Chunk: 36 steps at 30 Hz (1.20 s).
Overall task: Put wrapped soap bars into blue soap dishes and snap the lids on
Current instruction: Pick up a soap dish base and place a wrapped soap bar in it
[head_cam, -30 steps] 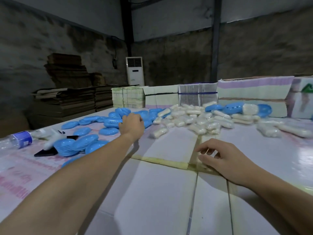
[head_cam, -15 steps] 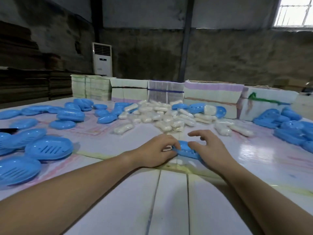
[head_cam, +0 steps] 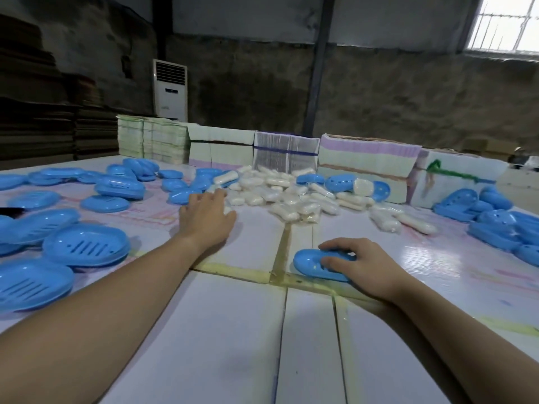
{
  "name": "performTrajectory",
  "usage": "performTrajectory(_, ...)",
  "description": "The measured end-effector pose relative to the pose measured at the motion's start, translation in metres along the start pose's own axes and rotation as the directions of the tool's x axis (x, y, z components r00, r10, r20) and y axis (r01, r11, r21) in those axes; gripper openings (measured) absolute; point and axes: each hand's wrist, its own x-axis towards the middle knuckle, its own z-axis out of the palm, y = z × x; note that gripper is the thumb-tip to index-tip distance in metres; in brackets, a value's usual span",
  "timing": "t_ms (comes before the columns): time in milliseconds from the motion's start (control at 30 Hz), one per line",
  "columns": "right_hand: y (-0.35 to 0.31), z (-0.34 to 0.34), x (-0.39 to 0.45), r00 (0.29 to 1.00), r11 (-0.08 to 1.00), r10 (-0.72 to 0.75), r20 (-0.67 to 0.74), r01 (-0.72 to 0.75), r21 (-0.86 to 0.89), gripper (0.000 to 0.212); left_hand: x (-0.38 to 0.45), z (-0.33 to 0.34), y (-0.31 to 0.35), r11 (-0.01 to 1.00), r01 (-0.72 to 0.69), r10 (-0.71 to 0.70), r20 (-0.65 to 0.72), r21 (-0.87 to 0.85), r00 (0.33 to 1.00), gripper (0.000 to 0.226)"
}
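- One blue soap dish (head_cam: 313, 265) lies on the table (head_cam: 233, 339) close in front, on the taped seam; the right hand (head_cam: 360, 265) curls over its right end and grips it.
- The left hand (head_cam: 205, 215) reaches with fingers outstretched to the near edge of the pile of wrapped soap bars (head_cam: 280, 193); too many bars to count, well over twenty.
- Blue dish halves (head_cam: 86, 246) lie scattered at left, at least a dozen; more are heaped at far right (head_cam: 501, 223).
- Five bundles of stacked flat cartons (head_cam: 366, 164) line the table's far edge.
- The white panelled tabletop is bare between the arms.
- Behind: a rough grey wall, a floor-standing air conditioner (head_cam: 170, 88), a barred window (head_cam: 504, 23).
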Motion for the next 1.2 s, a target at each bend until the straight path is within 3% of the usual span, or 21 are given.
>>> performTrajectory(100, 0.000, -0.001, 0.001, 1.000, 1.000, 0.000, 0.000, 0.000, -0.002, 0.025, 0.007, 0.008, -0.015, 0.979, 0.204, -0.203, 0.215, 0.020, 0.955, 0.064)
performTrajectory(267, 0.000, 0.000, 0.002, 1.000, 1.000, 0.011, -0.010, -0.011, 0.012, 0.019, 0.013, 0.008, -0.017, 0.972, 0.229, -0.223, 0.115, -0.048, 0.968, 0.040)
performTrajectory(500, 0.000, 0.000, 0.001, 0.999, 0.993, 0.039, -0.019, -0.037, 0.110, 0.017, 0.007, 0.003, -0.013, 0.956, 0.179, -0.172, 0.053, -0.231, 0.984, 0.054)
performTrajectory(633, 0.002, -0.001, 0.002, 0.997, 0.984, 0.058, -0.052, -0.049, 0.169, 0.014, 0.000, -0.008, 0.003, 0.916, 0.105, -0.071, 0.100, -0.388, 0.992, 0.040)
performTrajectory(767, 0.007, -0.001, 0.004, 0.987, 0.959, 0.098, -0.130, -0.059, 0.276, 0.013, -0.017, -0.019, 0.031, 0.748, 0.037, 0.094, 0.160, -0.662, 0.983, 0.030)
performTrajectory(867, 0.010, -0.002, 0.005, 0.960, 0.896, 0.195, -0.200, -0.092, 0.434, 0.015, -0.038, -0.028, 0.053, 0.586, -0.052, 0.333, 0.182, -0.809, 0.925, 0.031)
performTrajectory(967, 0.008, -0.006, 0.005, 0.945, 0.817, 0.258, -0.202, -0.102, 0.568, 0.021, -0.052, -0.033, 0.075, 0.511, -0.152, 0.496, 0.145, -0.846, 0.856, 0.031)
performTrajectory(1067, 0.007, -0.006, 0.005, 0.941, 0.783, 0.279, -0.191, -0.108, 0.612, 0.022, -0.062, -0.021, 0.085, 0.544, -0.161, 0.555, 0.209, -0.824, 0.805, 0.034)
performTrajectory(1133, 0.007, -0.005, 0.004, 0.951, 0.811, 0.254, -0.174, -0.111, 0.575, 0.021, -0.066, -0.009, 0.084, 0.628, -0.196, 0.575, 0.280, -0.753, 0.769, 0.037)
performTrajectory(1200, 0.008, -0.006, 0.003, 0.971, 0.872, 0.193, -0.141, -0.104, 0.478, 0.019, -0.067, -0.001, 0.081, 0.644, -0.214, 0.579, 0.286, -0.735, 0.763, 0.038)
